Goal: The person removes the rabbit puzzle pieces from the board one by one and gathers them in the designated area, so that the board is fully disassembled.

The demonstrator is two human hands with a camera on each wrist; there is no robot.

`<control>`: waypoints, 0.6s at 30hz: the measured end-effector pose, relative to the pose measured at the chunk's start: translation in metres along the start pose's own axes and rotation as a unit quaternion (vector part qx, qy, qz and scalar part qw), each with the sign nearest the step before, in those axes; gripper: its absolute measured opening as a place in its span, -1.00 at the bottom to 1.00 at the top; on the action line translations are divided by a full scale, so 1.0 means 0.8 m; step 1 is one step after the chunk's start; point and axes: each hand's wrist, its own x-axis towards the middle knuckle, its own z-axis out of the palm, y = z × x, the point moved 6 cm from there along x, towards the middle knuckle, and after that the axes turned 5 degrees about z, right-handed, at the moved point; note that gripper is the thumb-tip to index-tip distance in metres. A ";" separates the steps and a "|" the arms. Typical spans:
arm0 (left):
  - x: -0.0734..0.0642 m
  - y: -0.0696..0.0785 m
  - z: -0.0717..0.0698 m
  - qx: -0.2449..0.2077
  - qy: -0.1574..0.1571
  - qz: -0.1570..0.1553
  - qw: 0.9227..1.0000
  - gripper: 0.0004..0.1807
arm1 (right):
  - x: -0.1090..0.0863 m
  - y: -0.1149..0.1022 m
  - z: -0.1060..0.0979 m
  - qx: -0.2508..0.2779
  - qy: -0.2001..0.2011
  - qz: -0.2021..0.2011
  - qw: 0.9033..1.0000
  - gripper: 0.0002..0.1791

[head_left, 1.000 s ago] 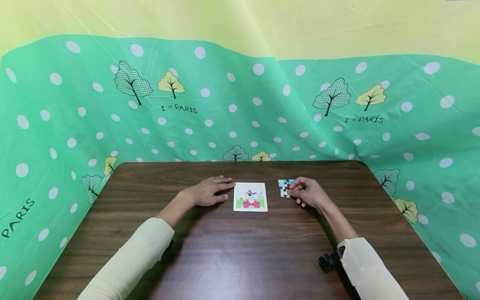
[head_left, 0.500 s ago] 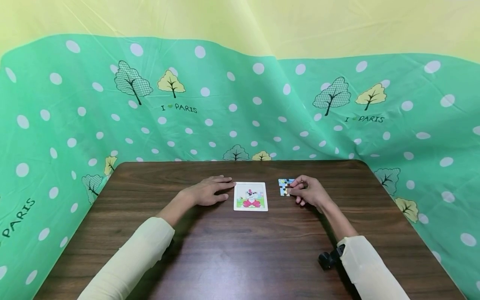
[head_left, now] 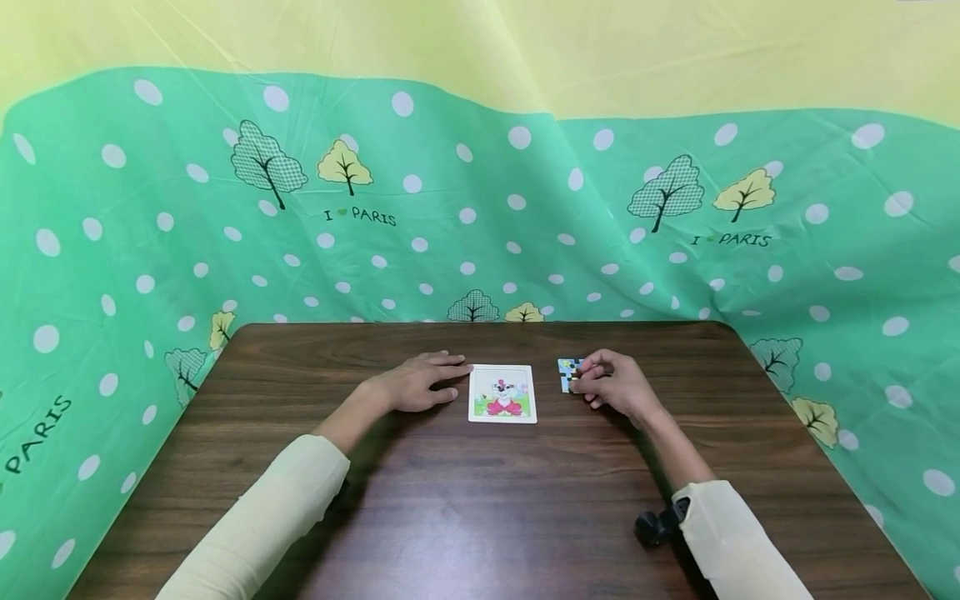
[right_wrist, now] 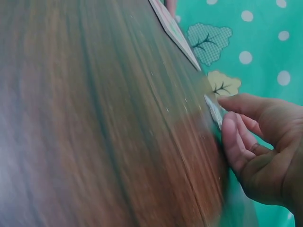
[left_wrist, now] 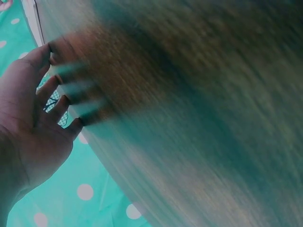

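my right hand (head_left: 615, 385) pinches puzzle pieces (head_left: 567, 375) | picture board (head_left: 502, 394) lies beyond them, nine o'clock | my left hand (head_left: 411, 383), spread, nearer, at its ten-o'clock corner

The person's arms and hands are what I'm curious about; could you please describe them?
The left sleeve and the right sleeve are plain and pale cream. The left hand and right hand are bare, without gloves. A black device sits at the end of the right sleeve; something dark, mostly hidden, shows under the left one.
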 end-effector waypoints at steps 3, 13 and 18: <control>0.001 0.000 0.000 0.000 0.000 -0.002 1.000 -0.30 | -0.002 -0.005 0.006 0.006 0.000 -0.002 1.000 -0.60; 0.000 0.001 0.000 0.005 -0.003 0.001 1.000 -0.31 | -0.007 -0.019 0.026 0.014 -0.011 -0.007 1.000 -0.61; 0.000 0.001 -0.001 0.005 -0.003 0.000 1.000 -0.31 | -0.009 -0.024 0.040 0.032 -0.029 -0.011 0.999 -0.58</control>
